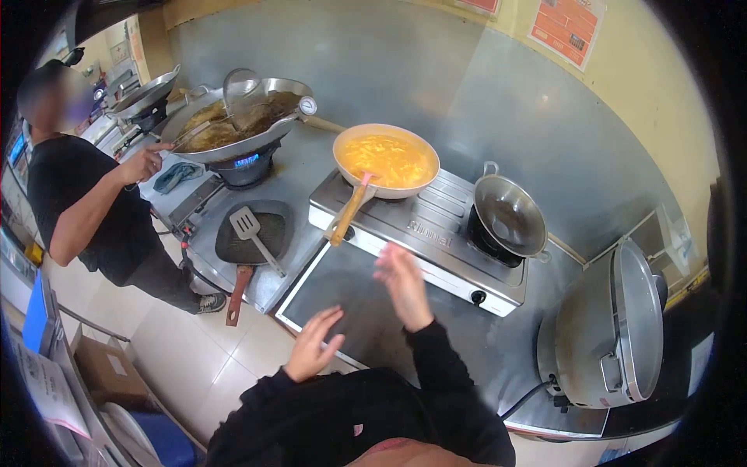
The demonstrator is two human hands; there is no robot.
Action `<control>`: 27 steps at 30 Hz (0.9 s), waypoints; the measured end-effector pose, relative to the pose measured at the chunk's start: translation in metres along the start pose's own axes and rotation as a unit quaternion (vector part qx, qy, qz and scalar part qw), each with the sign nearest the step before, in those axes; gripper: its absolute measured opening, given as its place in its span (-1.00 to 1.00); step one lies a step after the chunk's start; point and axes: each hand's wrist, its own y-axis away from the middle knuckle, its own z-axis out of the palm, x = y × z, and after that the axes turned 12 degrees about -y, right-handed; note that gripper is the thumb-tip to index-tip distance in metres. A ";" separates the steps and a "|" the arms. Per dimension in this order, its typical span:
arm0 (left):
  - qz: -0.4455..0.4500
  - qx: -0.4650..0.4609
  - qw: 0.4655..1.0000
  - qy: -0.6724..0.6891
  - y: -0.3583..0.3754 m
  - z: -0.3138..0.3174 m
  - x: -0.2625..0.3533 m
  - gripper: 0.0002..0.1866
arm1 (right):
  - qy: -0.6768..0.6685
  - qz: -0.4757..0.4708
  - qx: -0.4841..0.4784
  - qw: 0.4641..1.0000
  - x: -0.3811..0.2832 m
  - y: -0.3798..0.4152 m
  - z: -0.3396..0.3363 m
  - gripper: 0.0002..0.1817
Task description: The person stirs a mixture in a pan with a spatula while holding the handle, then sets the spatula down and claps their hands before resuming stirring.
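Observation:
My left hand (313, 345) is held over the dark flat counter panel (366, 311), fingers stretched out and nothing in them. Higher and to the right, my right hand (405, 286) is raised near the front of the gas stove (428, 229), slightly blurred, with its fingers extended and empty. On the stove's left burner sits a light frying pan (424, 187) with yellow, egg-like liquid (385, 156) in it. A spatula (352, 208) with a wooden handle and pink end leans in this pan, its handle lying over the pan's own handle toward me.
A small metal wok (510, 214) occupies the right burner. A square grill pan (233, 241) holds a slotted turner (257, 240). Further left, a co-worker (93, 187) tends a large wok (264, 140) over a blue flame. At right stands a big metal pot (580, 335).

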 end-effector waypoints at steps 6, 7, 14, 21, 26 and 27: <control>0.251 0.029 0.967 -0.024 -0.045 0.043 0.022 -0.35 | -0.151 0.248 -0.150 0.945 0.056 0.060 0.002 -0.39; 0.251 0.006 0.968 -0.012 -0.049 0.051 0.015 -0.30 | -0.138 0.232 -0.174 0.947 0.061 0.062 -0.003 -0.37; 0.181 0.071 0.965 -0.175 -0.014 0.069 -0.023 -0.25 | -0.147 0.289 -0.145 0.935 0.052 0.055 -0.017 -0.49; -0.040 0.071 0.984 -0.158 0.001 0.057 -0.041 -0.39 | 0.510 -0.336 -0.125 0.782 -0.015 -0.016 0.044 -0.37; -0.165 0.052 0.956 0.239 -0.028 0.060 -0.043 -0.49 | 0.555 -0.366 -0.253 0.703 -0.001 -0.067 0.040 -0.44; -0.195 0.044 0.926 0.319 -0.040 0.054 -0.042 -0.50 | 0.556 -0.363 -0.273 0.696 0.003 -0.076 0.035 -0.46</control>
